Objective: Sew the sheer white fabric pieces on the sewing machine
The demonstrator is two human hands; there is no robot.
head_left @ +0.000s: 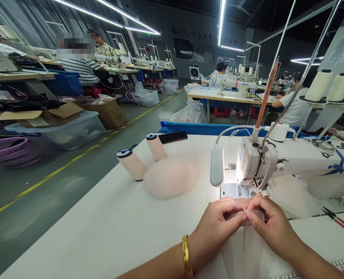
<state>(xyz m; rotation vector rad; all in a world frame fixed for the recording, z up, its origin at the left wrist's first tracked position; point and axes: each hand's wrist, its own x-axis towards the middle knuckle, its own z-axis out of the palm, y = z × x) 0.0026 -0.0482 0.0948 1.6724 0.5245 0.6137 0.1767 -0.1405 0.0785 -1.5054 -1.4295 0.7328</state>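
Observation:
Both hands pinch a sheer white fabric just in front of the sewing machine. My left hand, with a gold bangle at its wrist, grips the fabric's edge between thumb and fingers. Close beside it, my right hand pinches the same edge, and the thumbs nearly meet. Below the hands the fabric hangs toward the table's front. Behind my fingers are the presser foot and the lit needle area. A round piece of pale sheer fabric lies on the table to the left.
Two thread spools and a black phone stand and lie at the table's back left. Red-handled snips and a clear ruler are at the right. A lamp hangs beside the machine head. Several people work at machines beyond.

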